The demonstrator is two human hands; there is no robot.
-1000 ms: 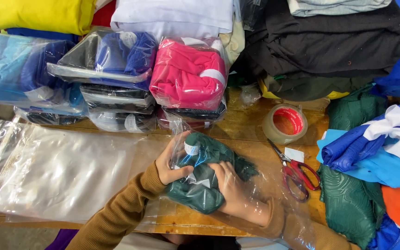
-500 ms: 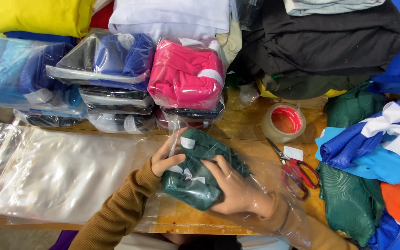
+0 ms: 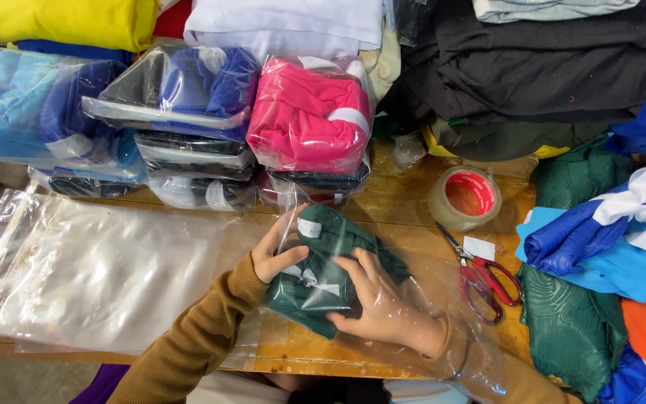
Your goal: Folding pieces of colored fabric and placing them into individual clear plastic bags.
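Dark green folded garment (image 3: 323, 277) sits near the front edge of the wooden tabletop (image 3: 398, 202), roughly mid-width, partly inside a clear plastic bag (image 3: 428, 299).

Right hand (image 3: 383, 310) is inside the bag, sleeve and all; fingers spread and laid flat over the garment's right side, pressing rather than gripping. Left hand (image 3: 274, 251) is outside the bag at the garment's left end, fingers curled on the bundle and the film, thumb laid across the top.

Judged step: bagging, with the garment being seated deeper into the bag. Film is loose and crumpled around it, and the fold looks lumpy.

The next move calls for the bundle to be kept compact so the fold does not open, for the film to be pulled taut along the garment, and for the right hand to come out without dragging cloth with it.

Nearby: flat stack of empty clear bags (image 3: 91, 269) toward the left edge; tape roll (image 3: 463, 198) and red-handled scissors (image 3: 480, 273) just right of the work; finished bagged garments, one pink (image 3: 308, 116), stacked along the far edge; loose coloured fabric (image 3: 607, 247) at the right edge.
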